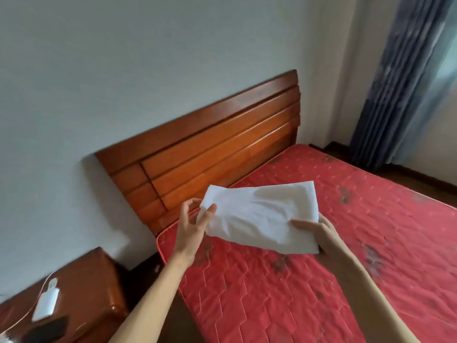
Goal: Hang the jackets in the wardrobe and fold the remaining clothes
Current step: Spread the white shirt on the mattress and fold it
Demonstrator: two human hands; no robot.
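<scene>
While the folded white rectangular cloth garment (pixel 262 216) is being held flat above the head end of the red quilted mattress (pixel 309 280), the right hand (pixel 319 233) is gripping its near right corner, thumb pressed on top and remaining fingers hidden underneath. The left hand (pixel 195 219) is pinching the left edge between thumb and fingers, apparently keeping the folds from opening. Beyond it, the slatted orange-brown wooden headboard (pixel 205 154) is standing against the pale wall (pixel 123 70).
</scene>
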